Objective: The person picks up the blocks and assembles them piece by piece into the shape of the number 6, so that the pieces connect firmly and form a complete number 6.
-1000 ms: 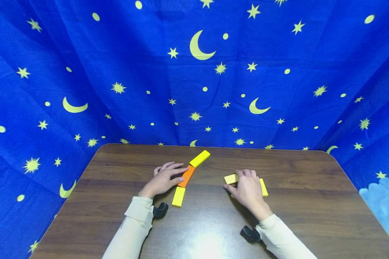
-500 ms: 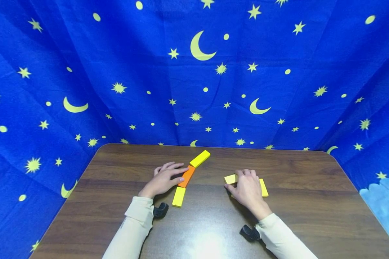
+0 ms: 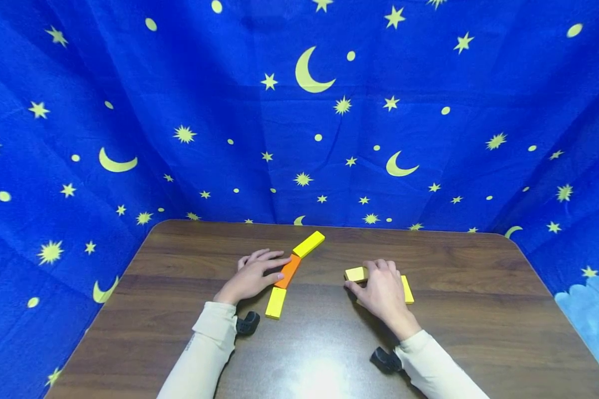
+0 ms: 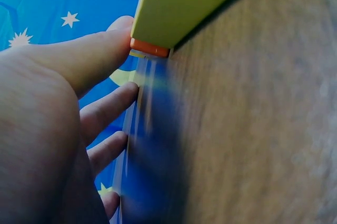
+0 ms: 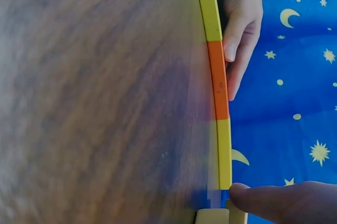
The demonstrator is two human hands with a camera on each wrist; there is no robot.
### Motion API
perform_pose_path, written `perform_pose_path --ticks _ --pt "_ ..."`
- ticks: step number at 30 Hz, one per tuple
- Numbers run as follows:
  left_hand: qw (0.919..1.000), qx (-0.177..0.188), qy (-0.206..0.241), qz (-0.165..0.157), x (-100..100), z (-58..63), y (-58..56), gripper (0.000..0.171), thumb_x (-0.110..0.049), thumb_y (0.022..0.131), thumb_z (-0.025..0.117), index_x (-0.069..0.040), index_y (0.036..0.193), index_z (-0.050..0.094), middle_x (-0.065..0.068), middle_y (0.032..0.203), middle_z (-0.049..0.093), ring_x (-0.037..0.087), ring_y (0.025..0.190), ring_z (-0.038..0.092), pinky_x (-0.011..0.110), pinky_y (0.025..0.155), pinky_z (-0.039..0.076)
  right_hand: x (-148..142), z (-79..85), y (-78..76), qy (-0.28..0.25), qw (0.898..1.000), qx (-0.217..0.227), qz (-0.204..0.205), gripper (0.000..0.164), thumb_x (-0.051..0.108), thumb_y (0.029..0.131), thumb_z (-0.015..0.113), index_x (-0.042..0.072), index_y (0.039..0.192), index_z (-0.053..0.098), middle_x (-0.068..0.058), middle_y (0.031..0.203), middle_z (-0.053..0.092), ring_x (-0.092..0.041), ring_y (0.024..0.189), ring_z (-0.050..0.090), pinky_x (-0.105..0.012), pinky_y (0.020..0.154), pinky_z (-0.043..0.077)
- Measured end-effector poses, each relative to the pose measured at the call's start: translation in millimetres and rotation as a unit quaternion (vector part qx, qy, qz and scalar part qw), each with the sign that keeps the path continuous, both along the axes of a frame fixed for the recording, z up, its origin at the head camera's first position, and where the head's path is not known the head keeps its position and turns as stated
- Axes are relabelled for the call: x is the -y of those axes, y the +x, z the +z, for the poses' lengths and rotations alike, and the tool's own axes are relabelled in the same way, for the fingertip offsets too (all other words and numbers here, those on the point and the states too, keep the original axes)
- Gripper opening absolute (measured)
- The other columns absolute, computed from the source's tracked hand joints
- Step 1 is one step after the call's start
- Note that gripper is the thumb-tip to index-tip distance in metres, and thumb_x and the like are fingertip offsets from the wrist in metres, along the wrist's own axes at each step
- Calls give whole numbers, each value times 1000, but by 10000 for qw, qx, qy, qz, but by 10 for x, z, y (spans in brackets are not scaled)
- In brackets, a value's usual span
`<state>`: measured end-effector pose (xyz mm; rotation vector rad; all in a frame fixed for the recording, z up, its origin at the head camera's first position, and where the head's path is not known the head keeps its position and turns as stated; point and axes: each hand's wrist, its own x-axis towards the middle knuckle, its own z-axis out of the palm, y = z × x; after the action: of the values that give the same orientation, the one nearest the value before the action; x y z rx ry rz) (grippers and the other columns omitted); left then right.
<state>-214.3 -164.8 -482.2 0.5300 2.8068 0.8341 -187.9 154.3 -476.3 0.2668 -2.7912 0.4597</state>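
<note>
My left hand (image 3: 249, 279) lies left of an orange block (image 3: 288, 271), its fairly straight index finger and thumb touching that block's side. One yellow block (image 3: 308, 244) meets the orange one's far end and another yellow block (image 3: 275, 303) its near end, making a bent line. To the right, my right hand (image 3: 383, 291) pinches a pale yellow block (image 3: 356, 275) between thumb and curled fingers. Another yellow block (image 3: 407, 289) shows beyond that hand's right side; what lies under the palm is mostly hidden. The right thumb (image 5: 253, 195) is seen close in the right wrist view.
Brown wood tabletop (image 3: 319, 327) carries all the blocks. Behind it hangs a blue curtain (image 3: 239, 111) with moons and stars. Dark wrist devices (image 3: 247, 323) sit by both sleeves, close above the table.
</note>
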Motion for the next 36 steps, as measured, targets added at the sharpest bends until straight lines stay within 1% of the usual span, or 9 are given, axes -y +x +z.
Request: perform_pose_path --ticks 3,7,14,18,21,25,30,36 --pt "9998 -166 79 -84 6 -9 -2 44 -36 101 60 -28 145 57 2 155 45 35 146 27 64 109 13 19 7 7 -76 10000 -30 47 68 48 73 86 -5 113 70 -24 107 67 -42 103 56 -53 83 46" --pt "9994 -277 147 -164 13 -20 2 44 -34 101 60 -27 145 57 3 155 46 36 146 28 65 107 13 51 15 25 -85 9999 -59 135 68 49 73 86 -4 113 70 -24 107 67 -42 103 57 -52 84 45" --pt "9996 -203 112 -153 17 -23 6 45 -36 102 59 -29 146 55 2 156 44 33 147 26 64 109 12 115 49 73 -100 9995 -187 243 68 51 72 86 -3 110 71 -22 104 67 -41 100 57 -51 82 46" --pt "9997 -201 77 -148 24 -24 8 45 -37 102 59 -29 146 55 2 156 44 34 148 25 64 109 12 156 54 98 -61 9987 -351 358 66 50 70 87 -2 108 72 -22 102 68 -41 98 58 -51 86 46" --pt "9997 -196 62 -116 25 -20 10 45 -37 102 59 -29 146 55 2 156 44 34 148 25 64 109 11 204 56 115 -42 9985 -364 416 66 50 71 87 -2 108 72 -21 102 68 -40 97 58 -51 86 46" --pt "9997 -240 41 -91 24 -9 24 45 -36 102 59 -29 146 56 2 155 45 34 147 26 65 109 12 278 62 148 -30 9987 -254 438 66 50 71 87 -2 109 71 -20 102 67 -38 97 58 -49 82 48" --pt "9997 -252 31 -10 25 14 46 44 -35 101 61 -28 144 58 2 154 46 34 146 28 65 108 14 367 54 177 7 9977 -314 600 65 49 71 88 -2 107 72 -19 99 68 -37 97 59 -48 84 47" --pt "9994 -326 -44 -59 26 -4 44 44 -38 102 59 -29 145 57 1 154 46 34 146 29 66 108 15 465 32 214 77 9966 -394 726 63 49 70 88 -1 105 73 -17 97 69 -36 97 61 -48 81 49"
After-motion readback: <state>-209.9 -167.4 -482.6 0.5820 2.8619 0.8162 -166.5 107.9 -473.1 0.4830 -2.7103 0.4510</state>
